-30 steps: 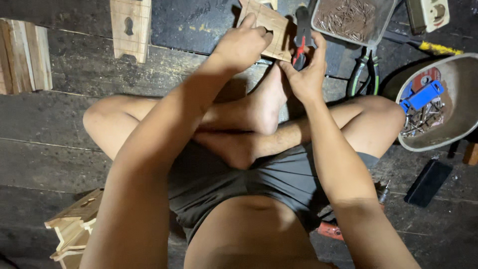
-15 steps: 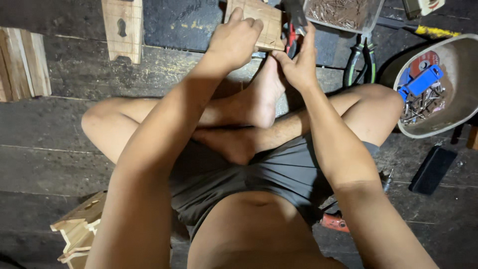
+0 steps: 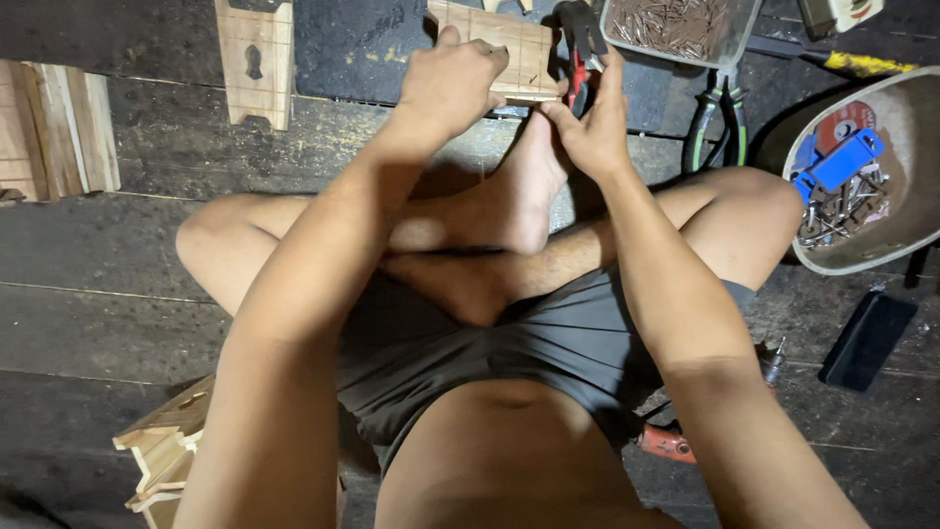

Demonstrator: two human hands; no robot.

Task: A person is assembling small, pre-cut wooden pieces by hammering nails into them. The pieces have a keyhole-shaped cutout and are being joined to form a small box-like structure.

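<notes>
I sit cross-legged on a dark plank floor. My left hand [image 3: 452, 83] rests on top of a small pale wooden piece [image 3: 521, 49] with pencil lines, pressing it down near the top edge of the view. My right hand [image 3: 590, 127] sits just right of it with fingers pinched at the piece's lower right edge; what it pinches is too small to tell. Red-handled pliers [image 3: 580, 44] lie right behind that hand.
A clear tray of small nails [image 3: 685, 27] stands at the top right. A round tub [image 3: 886, 225] with screws and blue parts is at the right, a black phone [image 3: 868, 340] below it. Wooden cut-outs lie at the top left [image 3: 257, 64], far left [image 3: 54, 132] and lower left [image 3: 166, 451].
The view has shifted so the wooden piece and both hands sit higher in the frame. Both hands have stayed on the piece, the right one pinched at its edge.
</notes>
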